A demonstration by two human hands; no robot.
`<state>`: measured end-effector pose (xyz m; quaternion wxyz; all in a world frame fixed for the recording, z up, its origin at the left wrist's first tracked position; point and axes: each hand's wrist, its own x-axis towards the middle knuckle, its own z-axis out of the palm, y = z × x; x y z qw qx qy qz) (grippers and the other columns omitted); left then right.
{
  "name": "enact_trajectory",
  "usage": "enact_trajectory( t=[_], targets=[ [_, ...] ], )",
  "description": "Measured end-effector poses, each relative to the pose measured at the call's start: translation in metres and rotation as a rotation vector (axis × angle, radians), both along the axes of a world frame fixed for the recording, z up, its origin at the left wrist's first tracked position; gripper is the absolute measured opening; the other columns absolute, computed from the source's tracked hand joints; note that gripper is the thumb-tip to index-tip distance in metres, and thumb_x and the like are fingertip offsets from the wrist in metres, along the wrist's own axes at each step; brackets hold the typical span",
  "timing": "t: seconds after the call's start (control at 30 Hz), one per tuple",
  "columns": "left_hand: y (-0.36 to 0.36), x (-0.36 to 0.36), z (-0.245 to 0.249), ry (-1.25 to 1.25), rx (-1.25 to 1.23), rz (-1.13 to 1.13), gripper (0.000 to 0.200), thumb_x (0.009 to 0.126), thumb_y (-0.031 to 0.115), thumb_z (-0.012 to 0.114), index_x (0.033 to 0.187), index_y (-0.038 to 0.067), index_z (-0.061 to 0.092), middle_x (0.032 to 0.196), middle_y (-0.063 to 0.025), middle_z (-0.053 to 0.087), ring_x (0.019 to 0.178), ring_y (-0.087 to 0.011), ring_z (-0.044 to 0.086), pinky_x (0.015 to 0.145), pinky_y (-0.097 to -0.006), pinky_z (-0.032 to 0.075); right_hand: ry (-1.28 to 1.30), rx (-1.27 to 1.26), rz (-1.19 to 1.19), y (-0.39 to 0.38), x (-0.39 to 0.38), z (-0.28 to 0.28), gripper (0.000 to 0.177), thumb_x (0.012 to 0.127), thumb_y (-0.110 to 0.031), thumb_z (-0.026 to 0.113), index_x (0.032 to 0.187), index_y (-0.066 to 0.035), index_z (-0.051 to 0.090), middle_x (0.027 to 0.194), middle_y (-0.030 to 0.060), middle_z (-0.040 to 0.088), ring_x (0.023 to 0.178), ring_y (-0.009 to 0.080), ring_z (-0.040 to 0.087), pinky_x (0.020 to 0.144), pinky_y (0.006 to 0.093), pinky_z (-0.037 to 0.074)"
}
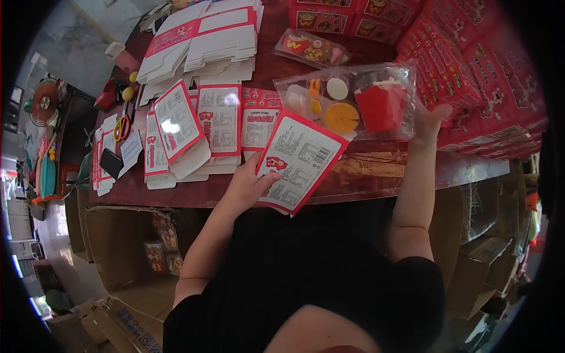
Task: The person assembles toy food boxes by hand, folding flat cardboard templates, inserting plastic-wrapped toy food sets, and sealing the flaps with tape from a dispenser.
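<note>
Evidently the right side is further along: red boxes (488, 88) stand there with their shapes formed, packed in stacks along the right and far edges of the table (159, 197). Whether they are filled or sealed cannot be told. At the far left, a pile of white-and-red cartons (220, 41) lies pressed flat and looks unformed, and more printed cartons (219, 120) overlap nearer the left hand (253, 183).

That hand pinches a printed carton (300, 162) at its left edge, thumb on the face and fingers behind; it is tilted, near the person's body, and looks flat. The right hand (428, 122) is at the right edge of a clear bag (351, 97), thumb pointing outward; its fingers are too unclear to say whether they grip. The bag, with a red holder (381, 109) and yellow and white pieces inside, lies outside the carton, whose top corner overlaps its near left part. Beyond it, a small clear pack (312, 48) of food-shaped pieces also sits unboxed. Scissors (122, 127) lie at the left, near a dark phone-like slab (110, 163).
</note>
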<state>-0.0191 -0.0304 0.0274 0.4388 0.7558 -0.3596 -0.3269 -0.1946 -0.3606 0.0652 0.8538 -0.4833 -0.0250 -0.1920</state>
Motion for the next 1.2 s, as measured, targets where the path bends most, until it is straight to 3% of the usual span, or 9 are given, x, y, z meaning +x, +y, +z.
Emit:
enact_trajectory(
  t=[0.1,0.2,0.3,0.43,0.67,0.77,0.9,1.07,1.2],
  targets=[
    [-0.002,-0.003,-0.009,0.030,-0.090,0.045,0.046,0.083,0.019,0.065,0.119,-0.002,0.046,0.100,-0.0186,0.064,0.091,-0.0257,0.065,0.078,-0.0331,0.050,-0.401,0.245,0.261,0.030,0.018,-0.020,0.134,0.044,-0.078,0.070,0.143,-0.005,0.017,0.145,0.0165,0.026,0.134,0.0345,0.025,0.105,0.0527,0.028],
    [-0.008,-0.009,-0.013,0.020,-0.123,0.057,0.044,0.085,0.020,0.063,0.118,-0.002,0.046,0.098,-0.0191,0.064,0.090,-0.0260,0.065,0.077,-0.0334,0.050,-0.276,0.072,-0.204,0.059,0.030,-0.047,0.105,0.062,-0.050,0.080,0.140,-0.005,0.027,0.138,0.0157,0.037,0.127,0.0308,0.038,0.101,0.0461,0.037],
    [-0.007,-0.011,-0.014,-0.035,-0.118,0.055,0.039,0.089,0.021,0.058,0.117,-0.003,0.046,0.097,-0.0197,0.064,0.090,-0.0267,0.065,0.076,-0.0342,0.050,-0.065,0.103,-0.761,0.085,0.054,-0.035,0.057,0.075,0.010,0.066,0.126,-0.002,0.043,0.117,0.0095,0.056,0.103,0.0202,0.057,0.089,0.0320,0.048],
    [0.007,0.007,-0.014,-0.037,-0.145,0.044,0.031,0.093,0.022,0.051,0.111,-0.003,0.049,0.092,-0.0194,0.064,0.086,-0.0261,0.065,0.073,-0.0336,0.049,0.093,-0.057,-0.592,0.035,0.050,-0.036,0.054,0.075,0.003,0.070,0.123,-0.001,0.045,0.114,0.0109,0.057,0.101,0.0201,0.058,0.082,0.0312,0.050],
    [0.010,0.009,-0.010,0.011,-0.039,-0.029,0.037,0.093,0.030,0.052,0.110,-0.003,0.050,0.091,-0.0184,0.063,0.085,-0.0224,0.062,0.075,-0.0336,0.047,0.286,-0.527,-0.398,0.047,0.063,-0.014,0.066,0.078,-0.013,0.072,0.133,-0.002,0.037,0.122,0.0094,0.053,0.111,0.0179,0.051,0.097,0.0320,0.039],
    [0.009,0.010,-0.005,0.024,-0.088,-0.042,0.041,0.093,0.032,0.053,0.113,-0.003,0.048,0.095,-0.0187,0.063,0.088,-0.0219,0.062,0.078,-0.0328,0.047,0.069,-0.266,-0.582,0.038,0.070,0.011,0.047,0.091,-0.024,0.056,0.131,-0.004,0.041,0.114,0.0066,0.056,0.106,0.0136,0.052,0.093,0.0288,0.041],
    [0.013,0.010,0.000,0.033,-0.135,0.013,0.044,0.093,0.034,0.052,0.115,-0.004,0.047,0.100,-0.0162,0.062,0.092,-0.0188,0.060,0.081,-0.0313,0.046,0.203,-0.393,-0.568,0.034,0.078,0.000,0.024,0.093,-0.020,0.052,0.110,-0.003,0.059,0.099,0.0013,0.062,0.094,0.0109,0.056,0.084,0.0253,0.043],
    [0.015,0.021,-0.004,0.082,-0.204,0.141,0.042,0.094,0.032,0.051,0.118,-0.003,0.048,0.100,-0.0109,0.062,0.093,-0.0139,0.056,0.082,-0.0293,0.045,0.220,-0.985,-0.240,0.088,0.078,-0.027,0.036,0.093,-0.037,0.048,0.103,-0.007,0.066,0.132,0.0131,0.042,0.126,0.0265,0.035,0.103,0.0379,0.028],
    [0.026,0.066,0.028,-0.115,-0.023,0.379,0.042,0.093,0.035,0.052,0.113,-0.002,0.054,0.096,-0.0088,0.063,0.089,-0.0137,0.056,0.080,-0.0294,0.045,0.154,-0.761,-0.654,0.071,0.077,-0.025,0.036,0.095,-0.032,0.044,0.116,-0.008,0.060,0.132,0.0118,0.042,0.124,0.0241,0.038,0.103,0.0350,0.029]
  ],
)
